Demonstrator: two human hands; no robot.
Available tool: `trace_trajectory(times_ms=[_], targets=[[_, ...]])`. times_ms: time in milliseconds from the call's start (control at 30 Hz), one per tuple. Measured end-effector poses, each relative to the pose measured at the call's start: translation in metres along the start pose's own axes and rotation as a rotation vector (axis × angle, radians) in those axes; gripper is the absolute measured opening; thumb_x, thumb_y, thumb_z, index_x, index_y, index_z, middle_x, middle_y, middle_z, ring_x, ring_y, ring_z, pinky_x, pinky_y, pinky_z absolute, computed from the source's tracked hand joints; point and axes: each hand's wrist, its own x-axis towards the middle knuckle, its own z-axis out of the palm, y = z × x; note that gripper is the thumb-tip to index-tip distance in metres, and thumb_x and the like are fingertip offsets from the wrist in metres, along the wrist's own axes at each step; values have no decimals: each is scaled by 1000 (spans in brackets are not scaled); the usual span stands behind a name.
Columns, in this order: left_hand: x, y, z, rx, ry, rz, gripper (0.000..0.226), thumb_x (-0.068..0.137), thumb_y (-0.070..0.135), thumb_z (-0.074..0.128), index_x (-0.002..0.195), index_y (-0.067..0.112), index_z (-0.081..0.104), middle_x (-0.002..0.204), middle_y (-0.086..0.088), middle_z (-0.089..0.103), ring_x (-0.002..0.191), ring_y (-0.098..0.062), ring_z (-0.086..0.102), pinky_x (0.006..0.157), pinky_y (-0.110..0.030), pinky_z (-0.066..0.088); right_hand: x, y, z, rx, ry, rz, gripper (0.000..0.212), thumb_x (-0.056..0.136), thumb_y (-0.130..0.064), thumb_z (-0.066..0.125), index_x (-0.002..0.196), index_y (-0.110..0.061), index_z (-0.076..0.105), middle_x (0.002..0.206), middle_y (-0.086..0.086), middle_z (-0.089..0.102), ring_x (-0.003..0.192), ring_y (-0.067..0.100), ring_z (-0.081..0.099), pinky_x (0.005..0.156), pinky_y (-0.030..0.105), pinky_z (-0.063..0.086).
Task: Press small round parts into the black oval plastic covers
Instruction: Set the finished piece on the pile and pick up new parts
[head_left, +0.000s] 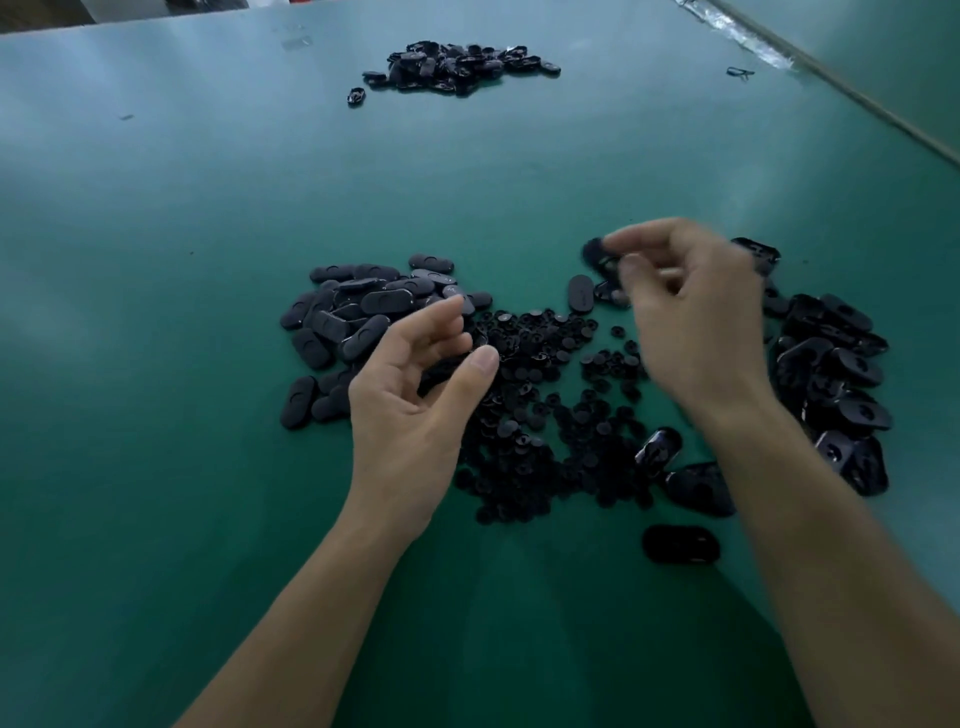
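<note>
A heap of oval covers (348, 317) is lying just left of the pile of small round parts (540, 415). Your left hand (415, 384) is hovering at that pile's left edge, its grip spread and holding nothing. Beyond the pile's right side, your right hand (691, 322), blurred, is pinching one black cover (595, 252) in its grip. A second heap of covers (831, 374) is lying right of the pile.
</note>
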Motion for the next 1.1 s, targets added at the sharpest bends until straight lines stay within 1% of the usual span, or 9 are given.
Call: trace_trajectory(times_ms=[67,133,200,300,467,733,867,967,1100], targets=[[-1,1,1,-20,-16,-10,39,83,28,75,121,25,67,108,4,71,103,-13,67,95,-43,56,-12,-5,8,153,-171,10,23,98,-9,59,106,-30,66,89,-10,68,80,10,69,70,22,57],[-2,3,2,-20,-32,-22,37,83,26,76,120,25,68,105,1,73,100,-13,69,92,-41,57,-24,-7,17,211,-272,-22,21,96,-9,62,102,-28,69,89,-7,71,80,17,69,78,35,59],[-2,3,3,7,-47,-27,27,86,19,76,112,24,71,97,2,75,92,-11,71,85,-32,59,-33,-5,23,283,-334,-33,17,94,-7,65,98,-22,72,89,-5,73,81,20,69,80,38,58],[-2,3,3,10,-62,-28,18,89,6,72,101,19,73,86,0,76,79,-11,72,73,-21,57,-41,-2,26,341,-362,-28,15,91,-9,70,97,-22,72,89,-4,74,84,16,71,81,33,59],[-3,3,2,-18,-56,-34,15,89,3,71,97,16,72,84,-3,76,75,-13,72,69,-21,57,-46,3,24,258,-352,-61,11,89,-21,74,94,-30,72,85,-14,74,79,4,70,74,16,53],[-3,4,2,-47,-56,-40,14,91,5,69,96,18,71,83,-3,76,75,-15,73,68,-22,57,-50,3,24,269,-297,-105,14,89,-16,73,100,-23,76,90,-16,74,86,2,70,76,14,52],[-2,5,1,-70,-43,-50,12,91,4,69,96,14,70,82,-4,76,73,-16,74,68,-22,57,-52,1,25,106,-243,-133,17,97,-18,64,109,-18,75,98,-15,73,94,-2,66,82,11,48],[-1,5,1,-114,-16,-66,10,92,2,67,96,12,68,82,-5,75,74,-19,74,68,-23,58,-53,2,26,-186,-261,-165,26,103,-26,52,121,-19,69,109,-5,68,106,11,58,93,27,47],[-1,4,2,-134,4,-75,10,94,1,64,96,11,65,81,-4,74,75,-19,73,69,-24,58,-55,1,27,-432,-353,-207,31,99,-32,56,128,-24,64,107,-5,57,105,17,48,93,32,43]])
